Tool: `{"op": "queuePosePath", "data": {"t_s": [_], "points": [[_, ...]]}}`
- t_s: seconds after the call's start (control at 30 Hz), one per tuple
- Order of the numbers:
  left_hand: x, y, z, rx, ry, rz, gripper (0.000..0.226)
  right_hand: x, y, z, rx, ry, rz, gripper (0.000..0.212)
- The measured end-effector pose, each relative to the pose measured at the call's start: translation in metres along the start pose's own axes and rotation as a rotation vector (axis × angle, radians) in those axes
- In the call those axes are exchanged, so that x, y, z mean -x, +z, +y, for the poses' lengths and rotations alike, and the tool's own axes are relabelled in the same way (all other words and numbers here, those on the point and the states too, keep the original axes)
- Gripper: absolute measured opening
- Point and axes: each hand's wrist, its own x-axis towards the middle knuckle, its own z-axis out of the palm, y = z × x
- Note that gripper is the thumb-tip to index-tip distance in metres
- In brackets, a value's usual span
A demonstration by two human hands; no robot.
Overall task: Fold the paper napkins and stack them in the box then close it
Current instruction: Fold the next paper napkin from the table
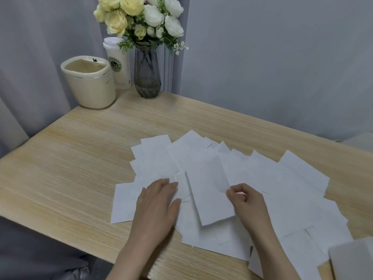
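Pinching the right edge of a folded napkin (209,190), my right hand (246,201) curls its thumb and fingers onto the long white strip, which lies tilted on top of the spread of paper napkins (282,184) at the middle of the wooden table (70,158). My left hand (156,203) rests flat just beside it, fingers straight and close together, pressing down on the loose sheets to the left of the strip. I see the white squares fanned out and overlapping across the near half of the table, reaching to its right edge. A pale box corner (353,257) shows at the lower right, touching the outermost napkins; I cannot tell whether it stands open. At the far left corner stand a cream tub (88,85), a lidded paper cup (119,67) and a grey glass vase (147,75) of yellow and white roses (139,17), all well apart from the napkins, before a grey curtain (30,57).
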Motion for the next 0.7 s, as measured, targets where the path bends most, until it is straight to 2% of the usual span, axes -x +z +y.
{"op": "queuePosePath", "data": {"t_s": [0.2, 0.37, 0.43, 0.57, 0.7], "points": [[0.0, 0.011, 0.021, 0.236, 0.022, 0.085, 0.033, 0.009, -0.005, 0.001, -0.298, 0.065, -0.029, 0.012], [-0.002, 0.016, 0.039, 0.744, -0.156, 0.023, 0.018, 0.018, 0.0, 0.0, -0.324, 0.051, -0.103, 0.013], [-0.003, 0.016, 0.043, 0.835, -0.188, 0.003, 0.017, 0.022, 0.005, 0.001, -0.311, 0.043, -0.135, 0.014], [-0.002, 0.019, 0.045, 0.917, -0.29, -0.001, 0.028, 0.03, 0.01, 0.005, -0.299, 0.042, -0.194, 0.012], [-0.002, 0.023, 0.041, 0.939, -0.358, 0.018, 0.029, 0.025, 0.003, 0.014, -0.141, 0.004, -0.002, 0.012]]}}
